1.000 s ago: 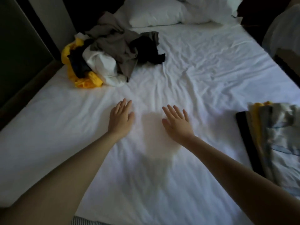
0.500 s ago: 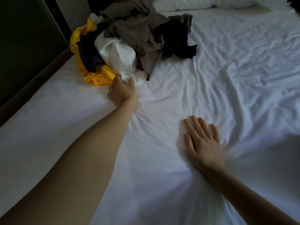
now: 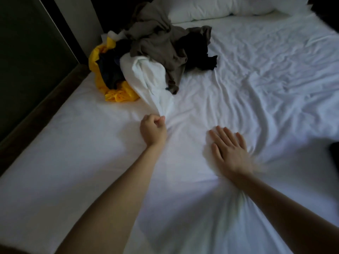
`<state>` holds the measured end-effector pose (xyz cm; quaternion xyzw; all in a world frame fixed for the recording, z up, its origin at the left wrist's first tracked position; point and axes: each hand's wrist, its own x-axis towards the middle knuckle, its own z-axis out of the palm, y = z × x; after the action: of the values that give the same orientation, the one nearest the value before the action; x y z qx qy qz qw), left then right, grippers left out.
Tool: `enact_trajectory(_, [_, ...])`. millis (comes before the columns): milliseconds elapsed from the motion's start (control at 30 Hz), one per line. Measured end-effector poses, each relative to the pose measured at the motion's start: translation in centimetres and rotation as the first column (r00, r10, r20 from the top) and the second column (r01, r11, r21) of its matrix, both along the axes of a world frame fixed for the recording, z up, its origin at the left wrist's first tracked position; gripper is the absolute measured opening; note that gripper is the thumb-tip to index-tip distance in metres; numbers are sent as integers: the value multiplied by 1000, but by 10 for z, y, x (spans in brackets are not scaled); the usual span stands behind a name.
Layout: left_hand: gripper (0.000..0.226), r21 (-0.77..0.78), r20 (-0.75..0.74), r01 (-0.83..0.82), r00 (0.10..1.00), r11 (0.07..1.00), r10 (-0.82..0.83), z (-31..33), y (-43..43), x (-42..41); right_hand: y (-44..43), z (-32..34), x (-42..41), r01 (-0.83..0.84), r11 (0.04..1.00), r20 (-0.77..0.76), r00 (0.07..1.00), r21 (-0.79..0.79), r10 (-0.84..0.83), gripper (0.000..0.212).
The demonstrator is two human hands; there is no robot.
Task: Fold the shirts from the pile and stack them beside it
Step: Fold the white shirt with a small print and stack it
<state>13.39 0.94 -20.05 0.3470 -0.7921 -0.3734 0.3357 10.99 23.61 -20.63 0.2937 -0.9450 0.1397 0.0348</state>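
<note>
Fingers [image 3: 156, 122] of the left hand [image 3: 153, 132] are curled tight mid-frame, pinching a corner of the white shirt [image 3: 145, 77]. It stretches taut up to the pile [image 3: 157, 41] at upper left, so I'd guess that's the next one to fold. Right hand [image 3: 229, 153], lower center-right, lies flat on the sheet [image 3: 82, 143] with fingers slightly spread, probably bracing.

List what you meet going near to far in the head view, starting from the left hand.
From nearest: left hand, its grip closed on a corner of the white shirt → grey shirt → pillow.
</note>
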Motion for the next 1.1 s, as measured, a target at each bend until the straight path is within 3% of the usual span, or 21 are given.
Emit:
enact_trajectory(133, [24,28,-35,272,962,962,-271,-3,47,64,4,10,7,-20,1000,49,999,24,18,77])
enact_trajectory(233, [27,77,-56,363,932,929,-359,-2,77,100,9,15,22,-20,1000,128,992,-10,21,82])
enact_trajectory(333, [27,171,-44,426,904,888,-425,4,100,122,8,31,51,67,980,323,947,-189,-2,59])
enact_trajectory(433, [30,227,48,510,845,830,-533,11,131,147,-1,52,82,305,875,602,798,-377,-19,39])
enact_trajectory(500, [27,322,81,544,799,774,-596,14,155,166,-2,56,102,419,805,688,725,-420,-18,36])
enact_trajectory(567, [26,405,46,561,776,722,-629,13,174,186,3,56,117,526,684,698,715,-505,-34,23])
enact_trajectory(633, [32,476,-5,553,779,684,-627,14,185,206,17,57,129,605,555,728,686,-571,1,11])
enact_trajectory(733, [27,582,-88,474,845,661,-528,26,194,226,42,61,142,652,451,760,642,-609,98,22])
enact_trajectory(833, [20,682,-157,264,964,682,-215,42,193,227,60,67,156,581,496,739,639,-645,213,28])
enact_trajectory(967, [61,788,-94,81,996,610,-10,58,183,209,81,69,184,391,713,721,654,-582,229,24])
enact_trajectory(1033, [46,740,-13,19,1000,672,-14,63,177,209,91,68,196,426,683,711,675,-593,196,28])
enact_trajectory(1100, [27,607,42,58,994,792,-105,70,172,215,104,72,198,555,524,708,693,-646,139,33])
